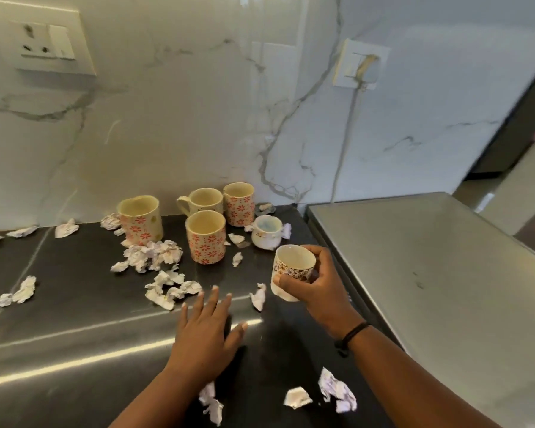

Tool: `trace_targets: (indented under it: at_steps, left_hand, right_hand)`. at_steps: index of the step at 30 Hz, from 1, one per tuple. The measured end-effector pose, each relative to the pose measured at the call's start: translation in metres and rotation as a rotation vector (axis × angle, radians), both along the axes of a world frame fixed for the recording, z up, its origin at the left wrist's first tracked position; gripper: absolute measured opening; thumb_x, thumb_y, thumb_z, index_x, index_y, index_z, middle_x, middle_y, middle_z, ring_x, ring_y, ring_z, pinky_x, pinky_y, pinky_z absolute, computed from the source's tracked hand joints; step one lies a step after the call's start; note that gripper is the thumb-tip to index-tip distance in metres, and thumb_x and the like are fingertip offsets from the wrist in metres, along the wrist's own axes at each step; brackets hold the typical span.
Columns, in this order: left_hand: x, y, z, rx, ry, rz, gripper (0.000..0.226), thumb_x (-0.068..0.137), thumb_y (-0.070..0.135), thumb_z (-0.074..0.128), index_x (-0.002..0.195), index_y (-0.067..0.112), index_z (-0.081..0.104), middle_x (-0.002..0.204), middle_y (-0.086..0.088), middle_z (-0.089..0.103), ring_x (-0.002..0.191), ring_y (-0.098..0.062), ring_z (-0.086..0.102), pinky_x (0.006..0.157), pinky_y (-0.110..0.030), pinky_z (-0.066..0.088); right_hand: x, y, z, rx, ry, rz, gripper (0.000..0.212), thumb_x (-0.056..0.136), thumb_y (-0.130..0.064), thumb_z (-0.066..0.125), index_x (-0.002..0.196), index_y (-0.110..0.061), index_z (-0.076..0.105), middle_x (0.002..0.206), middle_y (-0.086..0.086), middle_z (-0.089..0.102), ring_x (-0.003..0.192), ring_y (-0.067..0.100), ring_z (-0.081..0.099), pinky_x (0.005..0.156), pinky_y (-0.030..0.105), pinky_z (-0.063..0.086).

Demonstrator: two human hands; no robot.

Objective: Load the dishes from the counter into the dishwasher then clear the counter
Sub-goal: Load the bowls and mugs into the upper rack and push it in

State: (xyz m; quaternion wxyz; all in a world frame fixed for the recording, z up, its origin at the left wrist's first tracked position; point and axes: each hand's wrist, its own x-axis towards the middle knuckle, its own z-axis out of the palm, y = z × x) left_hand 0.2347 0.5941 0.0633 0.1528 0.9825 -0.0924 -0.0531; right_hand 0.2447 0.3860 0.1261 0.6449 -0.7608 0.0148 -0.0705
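My right hand (317,285) grips a small white cup with gold pattern (292,268), tilted and lifted just above the dark counter (74,304). My left hand (207,332) lies flat on the counter with fingers spread. Behind stand three red-flowered mugs (141,222) (206,237) (239,205), a cream mug with a handle (203,201), and another small white cup (267,232). Crumpled paper scraps (155,256) are scattered over the counter. The dishwasher's steel top (430,273) adjoins the counter at the right; its door is out of view.
A marble wall rises behind the counter, with a socket plate (42,41) at upper left and a second plate (360,63) with a cable running down. More paper scraps (337,392) lie near the front edge. A doorway opens at far right.
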Motion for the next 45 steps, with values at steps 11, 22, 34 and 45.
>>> trace_targets:
  at_steps: [11,22,34,45]
  left_hand:
    - [-0.078,-0.188,0.024,-0.173,-0.045,-0.723,0.054,0.092,0.056,0.040,0.140,0.031,0.042,0.151,0.008,0.035,0.138,-0.015,0.033,0.112,-0.033,0.030]
    - [-0.206,-0.343,-0.035,-0.087,0.154,-1.235,0.042,0.092,0.053,0.038,0.121,0.028,0.055,0.119,0.009,0.058,0.111,-0.012,0.054,0.092,-0.030,0.044]
    - [-0.254,-0.435,-0.170,0.479,0.303,-1.189,0.038,0.096,0.043,0.037,0.124,0.020,0.048,0.123,-0.001,0.053,0.111,-0.021,0.052,0.090,-0.039,0.046]
    - [-0.260,-0.437,-0.201,0.497,0.322,-1.145,0.041,0.094,0.047,0.035,0.122,0.022,0.051,0.119,0.000,0.057,0.106,-0.021,0.055,0.091,-0.039,0.043]
  right_hand:
    - [-0.198,-0.134,0.012,0.264,0.200,-0.437,0.082,0.055,-0.032,0.086,0.125,-0.013,0.048,0.113,0.012,0.067,0.100,0.026,0.067,0.079,0.035,0.058]
    - [-0.396,-0.293,-0.074,0.725,0.397,-0.916,0.055,0.071,-0.031,0.080,0.116,-0.010,0.058,0.108,0.021,0.062,0.080,0.033,0.061,0.069,0.039,0.056]
    - [-0.440,-0.357,-0.240,-0.347,1.058,-0.476,0.067,0.072,-0.041,0.073,0.126,-0.022,0.039,0.118,0.007,0.046,0.098,0.028,0.057,0.074,0.031,0.051]
    - [-0.414,-0.345,-0.287,-1.059,0.761,0.145,0.055,0.084,-0.001,0.055,0.136,-0.009,0.040,0.133,0.017,0.042,0.116,0.038,0.046,0.089,0.044,0.046]
